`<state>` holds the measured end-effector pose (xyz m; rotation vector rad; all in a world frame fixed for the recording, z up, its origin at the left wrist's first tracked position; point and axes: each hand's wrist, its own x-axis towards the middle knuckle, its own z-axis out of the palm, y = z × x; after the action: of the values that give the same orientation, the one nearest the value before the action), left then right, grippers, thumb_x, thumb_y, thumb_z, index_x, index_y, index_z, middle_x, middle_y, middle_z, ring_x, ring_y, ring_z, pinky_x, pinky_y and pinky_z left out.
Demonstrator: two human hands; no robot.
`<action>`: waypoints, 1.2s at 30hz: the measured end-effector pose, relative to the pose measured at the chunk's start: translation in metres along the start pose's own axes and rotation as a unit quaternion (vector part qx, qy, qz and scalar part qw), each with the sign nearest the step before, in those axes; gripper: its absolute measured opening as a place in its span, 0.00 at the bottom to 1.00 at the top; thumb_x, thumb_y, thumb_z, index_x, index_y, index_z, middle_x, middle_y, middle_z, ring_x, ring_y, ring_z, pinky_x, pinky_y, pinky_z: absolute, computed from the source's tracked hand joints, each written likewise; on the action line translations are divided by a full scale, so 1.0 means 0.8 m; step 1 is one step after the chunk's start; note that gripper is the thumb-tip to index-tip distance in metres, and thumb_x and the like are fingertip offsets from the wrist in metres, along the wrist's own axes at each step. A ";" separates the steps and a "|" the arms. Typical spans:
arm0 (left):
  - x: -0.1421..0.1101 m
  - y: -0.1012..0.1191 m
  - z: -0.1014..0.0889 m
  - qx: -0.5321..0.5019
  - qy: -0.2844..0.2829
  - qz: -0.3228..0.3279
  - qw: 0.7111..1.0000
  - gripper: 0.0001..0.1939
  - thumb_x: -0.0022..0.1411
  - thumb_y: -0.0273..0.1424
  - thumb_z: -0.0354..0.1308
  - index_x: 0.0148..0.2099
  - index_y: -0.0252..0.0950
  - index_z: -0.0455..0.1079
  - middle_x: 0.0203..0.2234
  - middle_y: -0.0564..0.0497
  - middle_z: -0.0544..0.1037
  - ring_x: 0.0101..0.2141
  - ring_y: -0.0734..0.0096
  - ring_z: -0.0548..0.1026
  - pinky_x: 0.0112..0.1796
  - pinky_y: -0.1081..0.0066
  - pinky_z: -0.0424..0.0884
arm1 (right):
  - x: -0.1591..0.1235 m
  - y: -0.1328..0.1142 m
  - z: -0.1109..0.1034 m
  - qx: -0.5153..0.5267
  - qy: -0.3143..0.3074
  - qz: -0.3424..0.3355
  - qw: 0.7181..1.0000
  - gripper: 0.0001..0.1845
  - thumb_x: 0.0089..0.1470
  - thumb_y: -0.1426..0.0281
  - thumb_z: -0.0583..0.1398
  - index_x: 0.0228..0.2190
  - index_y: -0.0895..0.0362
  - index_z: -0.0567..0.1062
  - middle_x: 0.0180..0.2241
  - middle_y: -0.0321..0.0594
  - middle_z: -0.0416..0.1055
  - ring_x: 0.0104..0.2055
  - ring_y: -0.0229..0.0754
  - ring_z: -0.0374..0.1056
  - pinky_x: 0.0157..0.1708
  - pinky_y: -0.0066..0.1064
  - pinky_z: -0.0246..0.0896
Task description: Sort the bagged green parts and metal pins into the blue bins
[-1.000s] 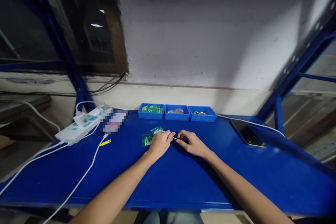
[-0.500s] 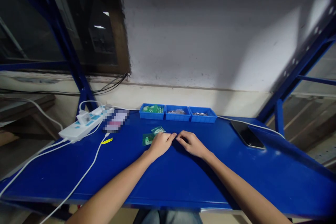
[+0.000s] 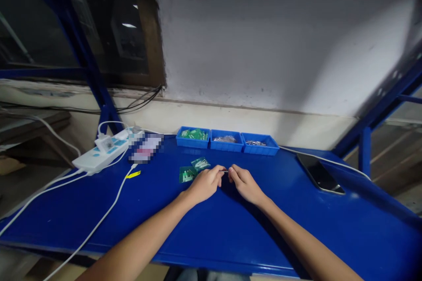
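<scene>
Over the middle of the blue table, my left hand (image 3: 206,183) is closed with its fingertips pinching one end of a small thin metallic piece (image 3: 226,171). My right hand (image 3: 244,183) pinches the other end, so only a short dark stretch shows between the hands; its exact kind is too small to make out. Beside my left hand lie two small clear packets: one packet (image 3: 186,174) holds pale, stick-like pieces, and another packet (image 3: 201,163) behind it holds similar slim pieces.
Along the back stand three blue bins: one bin (image 3: 193,137) with green-and-white packets, one bin (image 3: 227,141) with clear items, one bin (image 3: 260,145) with thin metal pieces. A white power strip (image 3: 107,151) with cables (image 3: 105,217) occupies the left; a dark phone (image 3: 319,173) lies right.
My hands have drawn slightly apart, and a dark metallic stretch now shows between the fingertips. The camera view has shifted a little; the packets and bins stay in place.
</scene>
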<state>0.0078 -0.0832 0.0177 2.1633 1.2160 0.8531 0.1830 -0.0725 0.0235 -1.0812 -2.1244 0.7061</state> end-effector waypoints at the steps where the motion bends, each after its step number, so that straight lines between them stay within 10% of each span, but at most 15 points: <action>1: 0.000 0.000 0.001 0.003 0.001 0.000 1.000 0.16 0.68 0.33 0.38 0.49 0.37 0.64 0.23 0.54 0.74 0.24 0.73 0.71 0.28 0.75 0.63 | -0.001 -0.002 0.000 -0.015 -0.011 -0.007 1.000 0.18 0.63 0.63 0.44 0.25 0.55 0.61 0.23 0.34 0.63 0.26 0.36 0.60 0.29 0.28 0.53; 11: 0.000 -0.002 0.003 0.070 0.030 -0.035 0.996 0.16 0.66 0.30 0.40 0.45 0.37 0.69 0.19 0.54 0.74 0.23 0.72 0.73 0.28 0.74 0.64 | -0.006 -0.004 -0.006 -0.158 -0.079 -0.061 0.982 0.09 0.60 0.74 0.45 0.31 0.56 0.62 0.29 0.41 0.68 0.30 0.39 0.63 0.30 0.29 0.53; 20: 0.002 0.003 0.002 0.174 0.037 -0.111 0.978 0.20 0.67 0.37 0.40 0.37 0.37 0.73 0.25 0.47 0.78 0.27 0.64 0.76 0.28 0.71 0.64 | -0.010 -0.009 0.008 -0.246 -0.019 -0.021 0.969 0.12 0.60 0.70 0.45 0.26 0.55 0.61 0.20 0.37 0.64 0.21 0.38 0.60 0.25 0.29 0.44; 28: 0.001 0.010 -0.003 0.006 0.059 -0.043 0.997 0.13 0.65 0.34 0.47 0.50 0.38 0.64 0.30 0.52 0.76 0.29 0.71 0.73 0.32 0.73 0.66 | -0.009 -0.001 -0.006 -0.095 -0.049 0.024 0.994 0.15 0.59 0.71 0.45 0.21 0.55 0.57 0.17 0.32 0.57 0.19 0.35 0.53 0.23 0.28 0.43; 36: -0.001 0.008 -0.010 0.016 0.037 -0.034 0.999 0.12 0.66 0.34 0.44 0.31 0.37 0.63 0.19 0.56 0.67 0.21 0.76 0.65 0.25 0.74 0.59 | -0.008 -0.004 -0.013 -0.058 -0.071 0.009 0.996 0.14 0.62 0.67 0.45 0.27 0.54 0.63 0.24 0.35 0.64 0.26 0.38 0.60 0.28 0.29 0.52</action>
<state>0.0054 -0.0858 0.0273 2.1182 1.3410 0.8987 0.1920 -0.0776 0.0304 -1.1433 -2.3044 0.6931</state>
